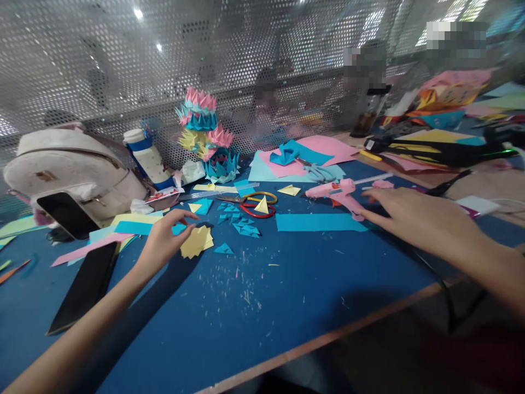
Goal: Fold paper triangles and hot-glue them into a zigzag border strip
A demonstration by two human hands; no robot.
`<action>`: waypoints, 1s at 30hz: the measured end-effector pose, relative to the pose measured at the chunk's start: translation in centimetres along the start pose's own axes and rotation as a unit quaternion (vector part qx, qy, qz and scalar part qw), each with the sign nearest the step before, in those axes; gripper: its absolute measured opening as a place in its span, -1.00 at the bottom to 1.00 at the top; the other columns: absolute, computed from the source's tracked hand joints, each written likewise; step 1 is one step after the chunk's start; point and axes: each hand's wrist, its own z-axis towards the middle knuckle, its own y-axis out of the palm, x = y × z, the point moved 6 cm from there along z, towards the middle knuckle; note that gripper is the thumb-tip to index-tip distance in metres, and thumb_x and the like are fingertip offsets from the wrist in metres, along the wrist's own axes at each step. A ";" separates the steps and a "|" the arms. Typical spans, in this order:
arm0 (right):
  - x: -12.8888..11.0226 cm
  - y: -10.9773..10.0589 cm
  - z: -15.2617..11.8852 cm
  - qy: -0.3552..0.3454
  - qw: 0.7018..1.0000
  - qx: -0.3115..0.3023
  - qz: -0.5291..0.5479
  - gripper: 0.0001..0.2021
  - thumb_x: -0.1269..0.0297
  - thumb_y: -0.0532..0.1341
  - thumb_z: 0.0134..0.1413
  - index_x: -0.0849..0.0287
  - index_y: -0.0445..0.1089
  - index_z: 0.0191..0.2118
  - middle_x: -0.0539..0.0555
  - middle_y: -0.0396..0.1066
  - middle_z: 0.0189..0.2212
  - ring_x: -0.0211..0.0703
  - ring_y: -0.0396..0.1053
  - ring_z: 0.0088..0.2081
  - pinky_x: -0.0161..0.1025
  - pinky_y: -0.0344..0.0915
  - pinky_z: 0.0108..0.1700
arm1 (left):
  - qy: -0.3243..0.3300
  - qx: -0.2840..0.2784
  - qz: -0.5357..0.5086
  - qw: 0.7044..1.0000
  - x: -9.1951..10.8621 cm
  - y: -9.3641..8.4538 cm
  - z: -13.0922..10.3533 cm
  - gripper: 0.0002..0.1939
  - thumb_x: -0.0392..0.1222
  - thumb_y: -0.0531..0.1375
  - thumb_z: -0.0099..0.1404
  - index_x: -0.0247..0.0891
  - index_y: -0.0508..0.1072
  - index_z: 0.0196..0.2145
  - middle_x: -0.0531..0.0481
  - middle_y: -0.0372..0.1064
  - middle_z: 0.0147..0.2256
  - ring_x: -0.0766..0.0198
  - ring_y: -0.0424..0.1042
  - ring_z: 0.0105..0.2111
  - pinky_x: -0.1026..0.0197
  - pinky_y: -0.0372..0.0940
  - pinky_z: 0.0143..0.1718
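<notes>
My left hand (167, 236) hovers over the table's left part, fingers apart and holding nothing. Just right of its fingertips is a yellow paper piece with a zigzag edge (197, 242). My right hand (418, 210) reaches in from the right with thumb and fingers spread, beside the handle of a pink glue gun (334, 192). A clear glue stick (374, 178) pokes out of the gun's back. In front of the gun lies a blue paper strip (320, 222). Between my hands are small folded blue triangles (245, 225) and scissors with red and yellow handles (257, 210).
A stacked folded-paper model (207, 134) stands by the perforated metal screen (254, 65). At left are a white backpack (77, 164), a bottle (147, 158) and a dark phone (86, 287). Pink and blue sheets (328, 150) with light-blue scissors (320, 172) lie at the back.
</notes>
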 end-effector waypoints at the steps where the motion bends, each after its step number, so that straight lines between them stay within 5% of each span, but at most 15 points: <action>1: -0.4 -0.7 -0.9 0.008 0.999 0.014 -0.030 -0.38 -0.24 -0.10 0.22 0.18 0.48 -0.18 0.32 0.52 -0.18 0.23 0.49 -0.24 -0.08 0.24 -0.37 | -0.003 0.000 0.007 1.000 -0.5 -0.2 0.3 -0.78 -0.10 0.15 0.25 -0.19 0.50 -0.21 -0.05 0.50 -0.24 0.15 0.45 -0.28 0.11 0.31 -0.18; 3: -1.8 -1.5 -2.4 0.000 1.000 0.014 -0.009 -0.46 -0.18 -0.08 0.23 0.07 0.46 -0.03 0.19 0.52 -0.09 0.19 0.50 -0.18 -0.07 0.29 -0.32 | -0.003 -0.009 0.016 1.000 -1.4 -0.3 0.8 -0.76 -0.08 0.15 0.26 -0.19 0.50 -0.18 -0.07 0.51 -0.19 0.14 0.47 -0.26 0.10 0.32 -0.17; 6: -4.9 -0.9 -3.6 -0.080 0.987 -0.071 0.121 -0.61 -0.12 0.02 0.24 -0.10 0.47 -0.07 -0.02 0.56 -0.16 0.00 0.52 -0.23 -0.15 0.34 -0.27 | 0.007 -0.058 0.019 0.998 -2.5 0.9 1.1 -0.75 -0.02 0.24 0.19 -0.17 0.52 -0.22 -0.05 0.52 -0.24 0.14 0.47 -0.28 0.14 0.34 -0.23; 13: -9.2 -0.4 -2.4 -0.158 0.965 -0.088 0.191 -0.71 0.02 0.08 0.25 -0.01 0.51 -0.18 0.03 0.57 -0.25 -0.04 0.49 -0.29 -0.20 0.24 -0.35 | 0.014 -0.089 0.024 0.996 -3.7 2.5 0.7 -0.77 -0.05 0.34 0.07 -0.20 0.52 -0.34 0.00 0.42 -0.34 0.25 0.38 -0.41 0.23 0.27 -0.36; 18: -11.2 -0.8 -2.3 -0.200 0.954 -0.084 0.208 -0.75 0.10 0.10 0.27 0.02 0.51 -0.20 0.02 0.57 -0.27 -0.08 0.48 -0.30 -0.21 0.21 -0.32 | 0.012 -0.082 -0.001 0.997 -3.0 2.2 0.4 -0.81 -0.10 0.34 0.07 -0.17 0.52 -0.33 0.01 0.44 -0.30 0.24 0.39 -0.36 0.23 0.26 -0.31; 23: -12.9 -1.3 -2.1 -0.218 0.946 -0.092 0.221 -0.76 0.14 0.11 0.25 0.03 0.52 -0.23 0.02 0.57 -0.33 -0.12 0.47 -0.35 -0.23 0.17 -0.34 | -0.023 -0.062 -0.063 0.996 -2.2 1.5 0.5 -0.84 -0.09 0.29 0.15 -0.22 0.46 -0.44 0.04 0.43 -0.46 0.26 0.40 -0.44 0.23 0.29 -0.34; 30: -15.6 -2.4 -0.8 -0.253 0.915 -0.135 0.285 -0.74 0.10 0.11 0.28 0.04 0.51 -0.16 0.00 0.56 -0.35 -0.15 0.44 -0.36 -0.24 0.14 -0.33 | -0.065 -0.037 -0.207 0.976 1.5 0.6 0.5 -0.70 -0.02 0.25 0.18 -0.28 0.46 -0.23 -0.05 0.48 -0.36 0.22 0.51 -0.37 0.20 0.43 -0.32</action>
